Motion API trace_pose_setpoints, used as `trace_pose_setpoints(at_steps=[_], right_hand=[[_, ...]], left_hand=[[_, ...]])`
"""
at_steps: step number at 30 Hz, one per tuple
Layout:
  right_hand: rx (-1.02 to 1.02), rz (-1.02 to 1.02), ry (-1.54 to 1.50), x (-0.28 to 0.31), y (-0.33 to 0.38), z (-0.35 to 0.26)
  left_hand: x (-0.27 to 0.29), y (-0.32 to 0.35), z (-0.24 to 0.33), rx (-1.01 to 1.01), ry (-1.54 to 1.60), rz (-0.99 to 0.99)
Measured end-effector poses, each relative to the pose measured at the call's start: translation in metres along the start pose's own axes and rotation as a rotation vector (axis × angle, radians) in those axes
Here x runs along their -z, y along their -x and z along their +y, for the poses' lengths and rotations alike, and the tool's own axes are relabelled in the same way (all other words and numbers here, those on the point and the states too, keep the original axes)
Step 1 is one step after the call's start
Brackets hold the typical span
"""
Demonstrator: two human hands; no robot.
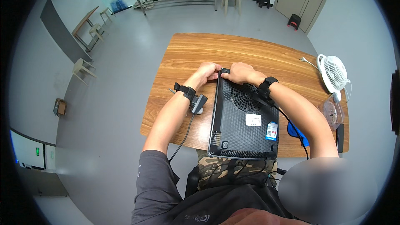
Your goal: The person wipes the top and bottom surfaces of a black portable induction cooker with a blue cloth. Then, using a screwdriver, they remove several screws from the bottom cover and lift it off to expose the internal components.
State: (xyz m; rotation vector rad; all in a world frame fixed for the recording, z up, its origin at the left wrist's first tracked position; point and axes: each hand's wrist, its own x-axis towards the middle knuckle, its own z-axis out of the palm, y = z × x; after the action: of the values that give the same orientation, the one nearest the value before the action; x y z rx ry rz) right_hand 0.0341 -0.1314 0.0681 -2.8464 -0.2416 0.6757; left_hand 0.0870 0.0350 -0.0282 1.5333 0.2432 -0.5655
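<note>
Cooktop [243, 121] upturned — black, vented underside — both hands at far edge

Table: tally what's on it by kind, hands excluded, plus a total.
Black appliance, upside down: 1
White fan: 1
Clear plastic bag: 1
Blue item, partly hidden by the right arm: 1
Total: 4
Left hand and right hand both grip the appliance's far edge.

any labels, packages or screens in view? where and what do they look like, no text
White label: middle of the black appliance underside, rectangular.
Blue-and-white sticker: same underside, right edge, rectangular.
Clear bag: table's right end below the white fan, brownish contents.
Green-lit panel: white cabinet, far left.
</note>
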Motion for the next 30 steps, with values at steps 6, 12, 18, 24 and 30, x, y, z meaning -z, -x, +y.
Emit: trace_pose_setpoints(at_steps=[6,12,18,24,30], right_hand=[[0.002,0.022,-0.035,-0.001,-0.001,0.003],[-0.022,-0.013,0.005,0.005,0.002,-0.001],[-0.011,-0.031,0.002,0.003,0.003,-0.002],[-0.013,-0.049,0.015,0.005,0.001,-0.001],[-0.017,-0.042,0.006,0.005,0.004,-0.001]], left_hand=[[-0.001,-0.001,0.001,-0.012,0.018,-0.041],[0.003,-0.006,-0.006,0.007,0.110,-0.152],[0.002,0.005,0.002,-0.084,-0.069,-0.206],[0.015,0.013,0.011,-0.196,-0.133,-0.354],[0.019,0.005,0.018,-0.174,-0.223,-0.326]])
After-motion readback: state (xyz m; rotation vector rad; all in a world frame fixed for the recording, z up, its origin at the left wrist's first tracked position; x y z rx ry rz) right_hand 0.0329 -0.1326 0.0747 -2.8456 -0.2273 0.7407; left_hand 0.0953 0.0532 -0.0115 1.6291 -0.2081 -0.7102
